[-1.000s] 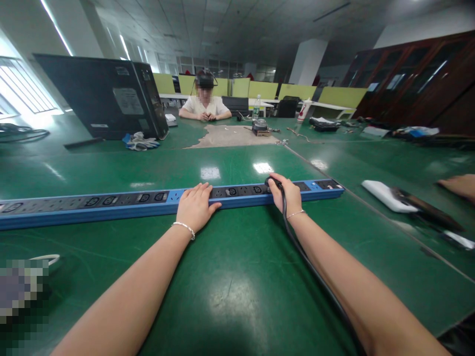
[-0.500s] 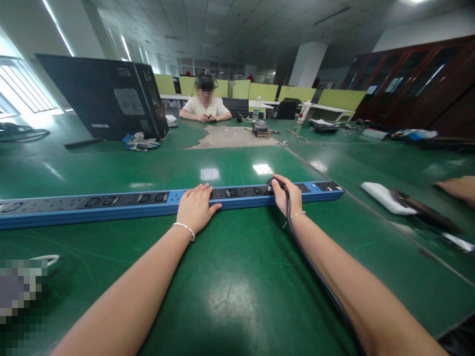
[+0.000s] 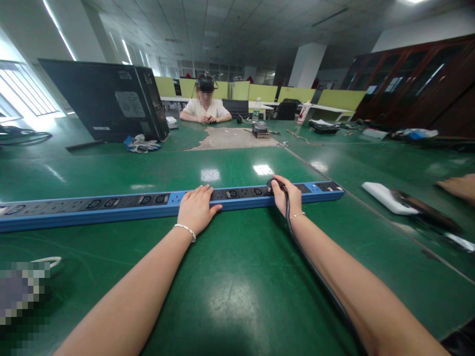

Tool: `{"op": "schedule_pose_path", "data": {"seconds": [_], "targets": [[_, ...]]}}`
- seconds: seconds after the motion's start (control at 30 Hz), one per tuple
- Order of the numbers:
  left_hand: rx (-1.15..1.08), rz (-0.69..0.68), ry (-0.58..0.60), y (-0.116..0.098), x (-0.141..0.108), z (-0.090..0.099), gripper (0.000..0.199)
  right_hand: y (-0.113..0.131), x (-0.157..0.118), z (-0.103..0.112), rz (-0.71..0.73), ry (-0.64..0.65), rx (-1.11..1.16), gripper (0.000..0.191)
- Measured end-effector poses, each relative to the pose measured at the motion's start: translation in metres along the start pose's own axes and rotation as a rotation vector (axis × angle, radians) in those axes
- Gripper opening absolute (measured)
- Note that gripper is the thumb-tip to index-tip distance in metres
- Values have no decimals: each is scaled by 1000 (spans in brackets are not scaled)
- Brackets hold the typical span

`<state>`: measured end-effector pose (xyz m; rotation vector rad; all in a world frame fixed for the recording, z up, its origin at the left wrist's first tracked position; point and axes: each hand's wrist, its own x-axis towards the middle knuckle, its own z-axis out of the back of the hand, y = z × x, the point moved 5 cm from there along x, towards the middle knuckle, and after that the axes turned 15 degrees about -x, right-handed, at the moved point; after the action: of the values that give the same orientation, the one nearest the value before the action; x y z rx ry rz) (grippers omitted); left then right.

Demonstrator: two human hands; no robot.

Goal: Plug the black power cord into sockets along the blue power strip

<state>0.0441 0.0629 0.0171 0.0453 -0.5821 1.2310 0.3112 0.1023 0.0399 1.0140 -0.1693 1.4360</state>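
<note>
A long blue power strip [image 3: 241, 203] with black sockets lies across the green table. My left hand [image 3: 197, 205] rests palm down over it, fingers stretched across the top and thumb out along the near side. Further right, my right hand [image 3: 288, 195] is closed round a black plug [image 3: 270, 186] at the strip's socket face. The hand hides part of the plug, so I cannot tell how deep it sits. From the plug a black cable [image 3: 308, 257] runs back along my right forearm.
A black computer case [image 3: 111, 101] stands back left, with gloves [image 3: 143, 144] beside it. A person [image 3: 206, 105] sits across the table [image 3: 237, 165]. At right lie a white object [image 3: 388, 198] and another person's hand [image 3: 458, 189]. A bottle [image 3: 257, 110] stands at the far side.
Both hands keep their places on the strip and the plug. Only a slight shift of the view shows.
</note>
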Motion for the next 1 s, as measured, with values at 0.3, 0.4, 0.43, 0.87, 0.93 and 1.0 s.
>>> {"op": "schedule_pose_path", "data": {"seconds": [0.3,0.4,0.43,0.87,0.93,1.0], "targets": [[6,-3,-5,0,0,0,55,5,-1,-4,56,82,-202,29],[16,-3,-4,-1,0,0,56,7,-4,-3,61,98,-301,30],[19,-3,-3,-1,0,0,56,7,-6,-3,71,105,-321,31],[21,-5,-6,-1,0,0,56,8,-24,-1,273,85,-366,35],[13,-3,-5,-1,0,-1,55,8,-22,0,267,88,-387,36],[12,2,-6,0,0,0,55,8,-19,1,276,99,-412,35]]}}
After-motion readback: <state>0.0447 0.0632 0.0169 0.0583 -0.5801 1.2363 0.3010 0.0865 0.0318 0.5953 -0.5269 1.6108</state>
